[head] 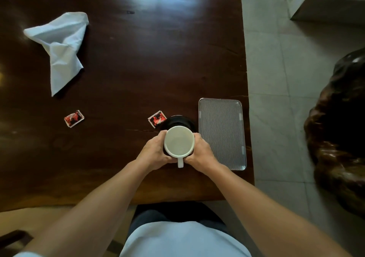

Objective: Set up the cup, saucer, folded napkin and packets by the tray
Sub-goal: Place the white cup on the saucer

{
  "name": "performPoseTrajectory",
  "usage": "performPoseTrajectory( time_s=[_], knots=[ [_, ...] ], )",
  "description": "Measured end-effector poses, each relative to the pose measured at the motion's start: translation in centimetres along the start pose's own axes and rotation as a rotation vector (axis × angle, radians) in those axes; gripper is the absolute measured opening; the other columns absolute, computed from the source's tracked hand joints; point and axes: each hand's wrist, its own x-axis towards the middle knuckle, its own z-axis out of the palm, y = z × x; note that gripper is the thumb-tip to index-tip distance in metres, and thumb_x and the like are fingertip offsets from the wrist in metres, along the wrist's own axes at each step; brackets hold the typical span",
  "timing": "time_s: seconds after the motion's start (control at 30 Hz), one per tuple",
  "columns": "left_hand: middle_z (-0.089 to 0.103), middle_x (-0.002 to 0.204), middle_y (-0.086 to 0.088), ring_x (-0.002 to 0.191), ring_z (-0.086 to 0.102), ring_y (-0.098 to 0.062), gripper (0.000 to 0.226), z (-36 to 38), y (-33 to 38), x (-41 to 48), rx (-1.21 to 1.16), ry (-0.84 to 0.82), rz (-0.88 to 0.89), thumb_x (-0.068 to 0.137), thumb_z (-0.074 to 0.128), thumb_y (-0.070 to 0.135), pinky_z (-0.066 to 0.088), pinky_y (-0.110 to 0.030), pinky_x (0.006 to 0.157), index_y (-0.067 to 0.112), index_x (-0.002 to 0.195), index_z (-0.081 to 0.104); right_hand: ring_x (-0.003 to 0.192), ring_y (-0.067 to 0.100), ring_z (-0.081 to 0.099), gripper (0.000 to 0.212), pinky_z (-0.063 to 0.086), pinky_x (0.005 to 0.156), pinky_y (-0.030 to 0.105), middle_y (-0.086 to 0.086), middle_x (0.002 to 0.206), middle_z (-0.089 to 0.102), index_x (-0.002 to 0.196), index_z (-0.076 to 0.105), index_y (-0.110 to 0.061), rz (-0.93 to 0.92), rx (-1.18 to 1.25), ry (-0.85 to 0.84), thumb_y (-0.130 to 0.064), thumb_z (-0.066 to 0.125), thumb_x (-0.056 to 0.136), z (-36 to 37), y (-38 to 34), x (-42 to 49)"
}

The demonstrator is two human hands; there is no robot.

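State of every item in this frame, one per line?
cup: upright, empty, held by both hands
left hand: gripping cup
right hand: gripping cup
saucer: beside tray
napkin: crumpled, unfolded
packets: sealed, apart
tray: empty

cup (179, 141): above saucer (178, 121), between both hands
tray (222, 133): right of saucer
napkin (59, 45): far left

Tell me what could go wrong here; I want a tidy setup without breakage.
Both hands, left and right, hold the cup over the dark saucer; an off-centre landing might tip it. The near packet touches the saucer's rim and could get nudged. The napkin lies crumpled, far from the tray.
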Motion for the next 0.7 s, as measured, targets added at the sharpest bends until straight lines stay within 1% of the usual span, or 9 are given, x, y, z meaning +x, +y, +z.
performPoseTrajectory(
  time_s=[0.17,0.3,0.37,0.43,0.5,0.6,0.7],
  knots=[
    [0.06,0.122,0.007,0.115,0.057,-0.014,0.089,0.9,-0.4,0.4,0.036,-0.046,-0.018,0.06,0.096,0.034,0.053,-0.041,0.096,0.035,0.132,0.043,0.107,0.018,0.056,0.074,0.044,0.078,0.025,0.005,0.12,0.054,0.126,0.048,-0.013,0.053,-0.007,0.007,-0.024,0.091,0.067,0.4,1.1,0.1],
    [0.059,0.123,0.008,0.114,0.056,-0.012,0.089,0.9,-0.1,1.1,0.047,-0.051,-0.026,0.06,0.096,0.034,0.05,-0.034,0.094,0.036,0.132,0.043,0.107,0.018,0.056,0.074,0.044,0.077,0.025,0.005,0.12,0.054,0.126,0.048,-0.014,0.063,0.003,0.009,-0.024,0.091,0.066,0.2,1.3,0.5],
    [0.058,0.123,0.008,0.114,0.055,-0.011,0.089,0.7,0.1,1.5,0.059,-0.052,-0.025,0.061,0.096,0.033,0.049,-0.033,0.094,0.035,0.133,0.043,0.107,0.017,0.056,0.078,0.045,0.078,0.025,0.004,0.12,0.054,0.128,0.047,-0.015,0.059,0.003,0.01,-0.026,0.092,0.065,0.2,1.2,0.9],
    [0.059,0.124,0.008,0.116,0.055,-0.013,0.09,0.4,0.2,1.9,0.077,-0.051,-0.026,0.06,0.096,0.032,0.051,-0.038,0.098,0.034,0.134,0.043,0.109,0.017,0.055,0.082,0.046,0.081,0.026,0.003,0.122,0.054,0.132,0.045,-0.018,0.04,0.014,-0.001,-0.025,0.092,0.065,0.1,0.9,1.4],
    [0.059,0.125,0.008,0.118,0.055,-0.013,0.091,0.1,0.1,2.2,0.079,-0.053,-0.031,0.06,0.096,0.03,0.051,-0.04,0.1,0.034,0.135,0.044,0.111,0.018,0.056,0.083,0.046,0.082,0.027,0.003,0.122,0.054,0.131,0.044,-0.02,0.034,0.014,-0.013,-0.022,0.092,0.063,0.2,0.7,1.9],
    [0.059,0.125,0.007,0.118,0.055,-0.014,0.092,-0.2,0.0,2.7,0.059,-0.054,-0.034,0.061,0.096,0.027,0.051,-0.038,0.099,0.033,0.137,0.044,0.112,0.018,0.054,0.085,0.049,0.085,0.028,0.002,0.122,0.052,0.13,0.043,-0.02,0.048,0.001,-0.018,-0.019,0.092,0.061,0.4,0.7,2.5],
    [0.059,0.129,0.006,0.121,0.054,-0.013,0.093,-0.2,0.0,3.1,0.042,-0.058,-0.043,0.063,0.095,0.024,0.05,-0.039,0.102,0.031,0.14,0.043,0.113,0.015,0.052,0.087,0.048,0.087,0.027,0.001,0.123,0.05,0.133,0.042,-0.021,0.058,-0.002,-0.027,-0.02,0.093,0.062,0.6,0.8,3.1]
  ],
)
